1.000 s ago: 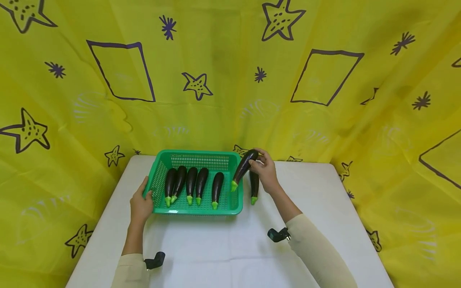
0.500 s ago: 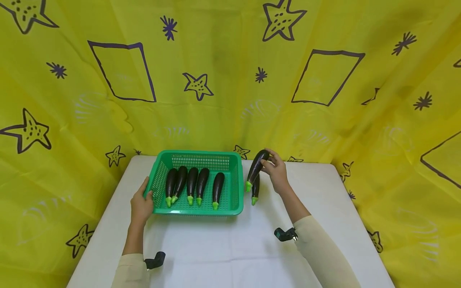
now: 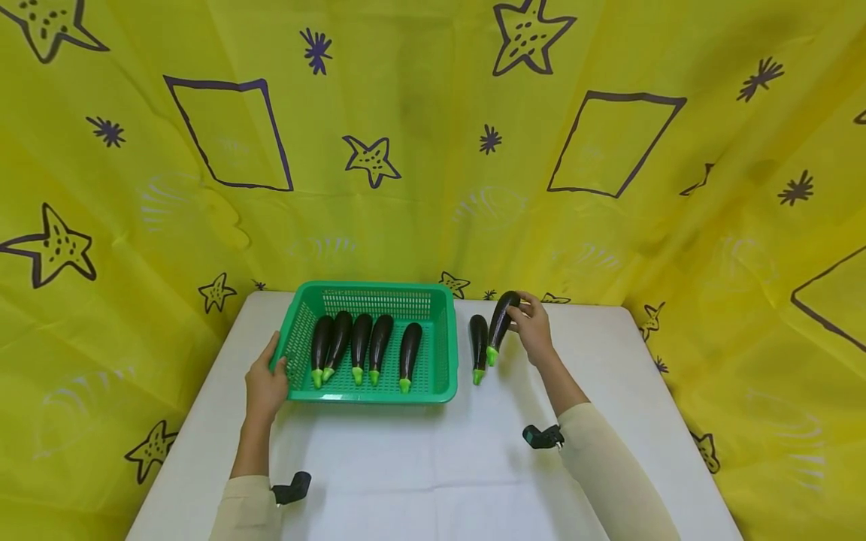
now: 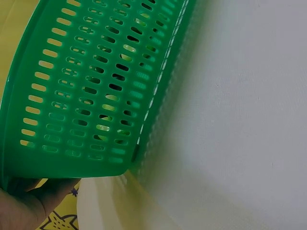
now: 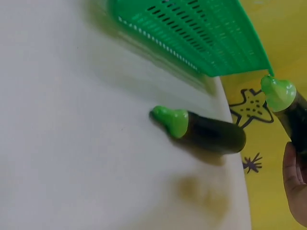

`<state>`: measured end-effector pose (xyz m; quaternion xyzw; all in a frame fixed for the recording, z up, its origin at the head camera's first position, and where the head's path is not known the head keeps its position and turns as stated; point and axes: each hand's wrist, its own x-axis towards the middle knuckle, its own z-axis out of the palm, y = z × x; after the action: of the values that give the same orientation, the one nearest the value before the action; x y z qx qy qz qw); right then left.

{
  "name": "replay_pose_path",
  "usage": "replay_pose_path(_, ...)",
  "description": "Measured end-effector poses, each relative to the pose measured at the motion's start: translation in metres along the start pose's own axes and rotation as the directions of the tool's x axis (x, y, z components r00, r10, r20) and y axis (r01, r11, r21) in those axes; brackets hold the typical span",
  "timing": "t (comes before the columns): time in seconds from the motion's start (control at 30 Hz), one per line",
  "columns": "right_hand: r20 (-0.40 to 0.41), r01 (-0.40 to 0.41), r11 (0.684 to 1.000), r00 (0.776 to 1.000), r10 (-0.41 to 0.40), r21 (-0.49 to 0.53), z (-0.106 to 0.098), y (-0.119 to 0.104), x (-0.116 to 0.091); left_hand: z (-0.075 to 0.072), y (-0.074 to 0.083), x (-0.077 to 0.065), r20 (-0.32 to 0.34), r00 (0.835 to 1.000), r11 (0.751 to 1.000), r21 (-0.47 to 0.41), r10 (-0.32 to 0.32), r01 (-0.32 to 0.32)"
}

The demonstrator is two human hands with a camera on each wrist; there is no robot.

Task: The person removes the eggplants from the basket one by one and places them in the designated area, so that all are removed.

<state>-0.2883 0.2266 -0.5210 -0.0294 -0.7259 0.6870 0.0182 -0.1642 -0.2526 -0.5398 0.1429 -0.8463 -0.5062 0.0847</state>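
Observation:
My right hand (image 3: 534, 330) pinches a dark eggplant (image 3: 502, 324) near its thick end, with the green stem pointing down toward the front. In the right wrist view this eggplant (image 5: 293, 115) is off the table. Just left of it a second eggplant (image 3: 478, 342) lies on the white table. On the left, my left hand (image 3: 265, 387) grips the left rim of a green plastic basket (image 3: 372, 399); in the left wrist view its fingers are partly hidden by the basket wall (image 4: 72, 96). Several eggplants (image 3: 380, 342) lie side by side in the basket, stems toward me.
The white table (image 3: 433, 466) extends in front of the basket and to the right of my right hand. A yellow curtain (image 3: 433, 225) with drawn stars and shapes hangs behind and at both sides. Black wrist cameras (image 3: 543, 436) sit on both forearms.
My right hand has carried the eggplant rightward from over the basket's right rim, past the eggplant on the table, and somewhat lower. The left hand and basket stay put.

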Motion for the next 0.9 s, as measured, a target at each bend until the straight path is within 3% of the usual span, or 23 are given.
replay_pose_path(0.17, -0.024, -0.051, 0.995, 0.998, 0.049, -0.086, -0.007, 0.013, 0.002, -0.002, -0.002, 0.001, -0.007, 1.000, 1.000, -0.016, 0.002, -0.002)
replay_pose_path(0.37, -0.017, -0.103, 0.966, 0.995, 0.102, -0.239, -0.009, 0.027, 0.003, -0.006, -0.005, 0.001, 0.011, 1.000, 0.998, -0.053, -0.027, 0.027)
replay_pose_path(0.9, -0.014, -0.106, 0.891, 0.994, 0.112, -0.442, 0.006, 0.040, 0.003, -0.006, -0.004, 0.002, 0.003, 1.000, 0.997, -0.067, -0.028, 0.028)
